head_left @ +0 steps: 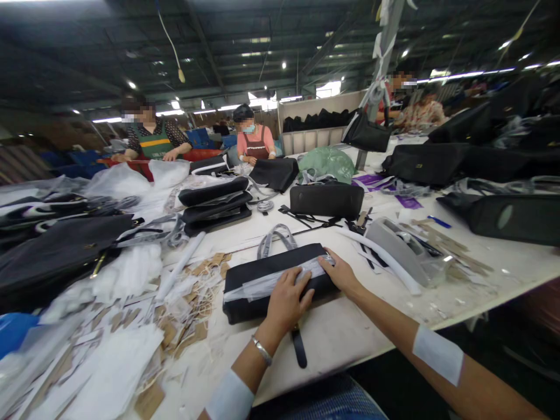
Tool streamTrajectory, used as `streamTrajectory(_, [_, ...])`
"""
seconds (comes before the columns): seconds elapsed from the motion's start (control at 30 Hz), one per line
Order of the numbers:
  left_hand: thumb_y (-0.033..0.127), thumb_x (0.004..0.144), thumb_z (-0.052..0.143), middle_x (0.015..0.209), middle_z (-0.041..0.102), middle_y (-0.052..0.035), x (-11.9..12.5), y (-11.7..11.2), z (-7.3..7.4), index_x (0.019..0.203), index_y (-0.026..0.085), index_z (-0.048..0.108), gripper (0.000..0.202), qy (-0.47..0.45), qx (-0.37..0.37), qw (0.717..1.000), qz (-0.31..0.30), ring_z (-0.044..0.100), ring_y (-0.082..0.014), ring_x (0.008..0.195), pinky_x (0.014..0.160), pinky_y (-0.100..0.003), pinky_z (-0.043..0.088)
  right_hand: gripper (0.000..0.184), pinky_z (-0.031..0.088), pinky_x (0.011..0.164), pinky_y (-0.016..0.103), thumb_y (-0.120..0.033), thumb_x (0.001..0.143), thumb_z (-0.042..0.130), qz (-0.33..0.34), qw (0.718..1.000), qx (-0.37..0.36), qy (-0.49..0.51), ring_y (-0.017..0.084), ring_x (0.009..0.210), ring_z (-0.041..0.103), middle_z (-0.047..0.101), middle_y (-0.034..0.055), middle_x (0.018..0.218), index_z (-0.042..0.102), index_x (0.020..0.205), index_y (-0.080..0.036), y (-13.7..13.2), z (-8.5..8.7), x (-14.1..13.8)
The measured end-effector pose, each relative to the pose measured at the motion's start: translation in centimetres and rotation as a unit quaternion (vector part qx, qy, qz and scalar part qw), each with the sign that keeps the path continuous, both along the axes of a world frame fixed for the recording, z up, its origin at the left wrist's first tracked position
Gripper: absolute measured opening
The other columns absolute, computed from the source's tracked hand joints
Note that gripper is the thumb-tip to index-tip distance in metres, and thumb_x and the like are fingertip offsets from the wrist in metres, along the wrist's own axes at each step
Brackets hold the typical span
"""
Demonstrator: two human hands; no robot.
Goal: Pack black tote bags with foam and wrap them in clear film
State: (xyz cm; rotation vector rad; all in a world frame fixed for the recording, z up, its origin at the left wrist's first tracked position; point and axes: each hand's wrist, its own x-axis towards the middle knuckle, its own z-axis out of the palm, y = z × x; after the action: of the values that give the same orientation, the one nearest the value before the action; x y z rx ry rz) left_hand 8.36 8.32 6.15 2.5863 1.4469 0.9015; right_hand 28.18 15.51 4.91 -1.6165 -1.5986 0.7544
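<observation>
A black handbag [251,312] lies on the worktable in front of me, with its plastic-wrapped handles [276,238] pointing away. Along its upper face runs a strip of thin whitish wrapping [258,284]. My left hand [286,300] rests on this strip with its fingers apart. At the bag's right end, my right hand [340,273] grips the edge, its thumb on the strip and some fingers hidden. A black strap [299,349] with a gold-coloured fitting hangs from the bag's near side, below my left hand.
Left of the bag, cardboard tags with strings [196,306] and white sheets [118,373] cover the table [341,344]. A grey tape dispenser [391,248] stands at right. Stacked black bags [214,204] and another bag [326,200] lie beyond. Co-workers [258,140] are across the table.
</observation>
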Motion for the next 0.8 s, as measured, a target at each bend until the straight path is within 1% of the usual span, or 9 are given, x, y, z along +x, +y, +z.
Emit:
streamTrajectory(0.1, [0.032,0.095,0.055,0.135,0.056,-0.0091,-1.0,-0.2,0.7,0.132,0.024,0.057,0.038,0.003,-0.017,1.0,-0.026,0.052,-0.0235,0.124,0.107,-0.041,0.047,0.072,0.032,0.116,0.038,-0.055,0.088,0.052,-0.009,0.999,0.033,0.023,0.025,0.135,0.047,0.051,0.0118,0.145,0.042,0.146,-0.015,-0.9,0.2,0.0])
streamTrajectory(0.2, [0.025,0.094,0.057,0.146,0.048,-0.0086,-2.9,-0.9,2.8,0.133,0.024,0.056,0.039,0.041,0.011,0.999,-0.016,0.046,-0.0228,0.133,0.11,-0.039,0.044,0.078,0.033,0.116,0.041,-0.056,0.084,0.059,0.01,0.995,0.061,0.079,0.026,0.135,0.046,0.049,0.0077,0.148,0.035,0.15,-0.021,-2.1,1.1,0.6])
streamTrajectory(0.33, [0.033,0.079,0.077,0.159,0.027,-0.0147,-5.7,-2.9,6.5,0.147,0.026,0.04,0.077,0.137,0.086,0.98,0.112,0.024,-0.0367,0.146,0.116,-0.058,0.027,0.081,0.049,0.102,0.043,-0.05,0.08,0.069,0.118,0.977,0.036,0.175,0.027,0.118,0.061,0.06,0.0053,0.136,0.035,0.15,-0.026,-3.8,2.6,2.6])
streamTrajectory(0.4, [0.04,0.071,0.083,0.159,0.027,-0.0155,-6.6,-4.2,8.0,0.152,0.027,0.03,0.098,0.174,0.073,0.972,0.14,0.03,-0.0393,0.143,0.114,-0.059,0.031,0.073,0.051,0.1,0.043,-0.046,0.077,0.073,0.165,0.97,0.04,0.172,0.028,0.116,0.062,0.062,0.0081,0.133,0.046,0.142,-0.022,-4.8,3.2,3.7])
streamTrajectory(0.53, [0.031,0.068,0.086,0.152,0.042,-0.0111,-7.2,-7.2,9.7,0.155,0.031,0.019,0.109,0.223,-0.008,0.963,0.15,0.062,-0.0322,0.113,0.091,-0.046,0.054,0.056,0.05,0.1,0.044,-0.038,0.075,0.076,0.19,0.977,0.076,0.067,0.029,0.111,0.063,0.067,0.0098,0.12,0.055,0.124,-0.021,-7.3,3.8,5.5])
streamTrajectory(0.6, [0.025,0.068,0.085,0.143,0.054,-0.0095,-7.0,-8.9,9.8,0.154,0.031,0.02,0.108,0.233,-0.055,0.96,0.144,0.068,-0.0295,0.1,0.081,-0.042,0.057,0.051,0.05,0.101,0.043,-0.036,0.076,0.075,0.211,0.973,0.093,0.02,0.027,0.112,0.063,0.066,0.009,0.121,0.054,0.121,-0.023,-8.8,3.8,6.2])
streamTrajectory(0.67, [0.02,0.07,0.081,0.134,0.063,-0.007,-6.7,-10.6,9.2,0.151,0.028,0.03,0.097,0.238,-0.098,0.96,0.108,0.068,-0.0283,0.098,0.079,-0.041,0.057,0.043,0.049,0.102,0.04,-0.031,0.08,0.072,0.25,0.962,0.107,-0.003,0.026,0.116,0.061,0.064,0.0091,0.126,0.054,0.118,-0.025,-10.2,3.2,6.9])
streamTrajectory(0.73, [0.012,0.074,0.072,0.134,0.063,-0.005,-6.5,-12.2,7.6,0.146,0.026,0.042,0.079,0.242,-0.11,0.962,0.062,0.065,-0.0275,0.11,0.088,-0.04,0.056,0.034,0.048,0.103,0.039,-0.024,0.083,0.066,0.273,0.952,0.136,-0.017,0.025,0.12,0.059,0.063,0.0091,0.128,0.055,0.115,-0.025,-11.5,1.9,7.6])
streamTrajectory(0.8, [0.004,0.078,0.058,0.141,0.057,-0.0039,-6.5,-13.6,5.4,0.144,0.025,0.045,0.07,0.25,-0.077,0.964,0.038,0.058,-0.0253,0.122,0.097,-0.04,0.052,0.027,0.046,0.107,0.039,-0.018,0.086,0.059,0.277,0.943,0.183,-0.036,0.023,0.124,0.056,0.064,0.0084,0.127,0.056,0.112,-0.025,-12.5,0.1,8.0])
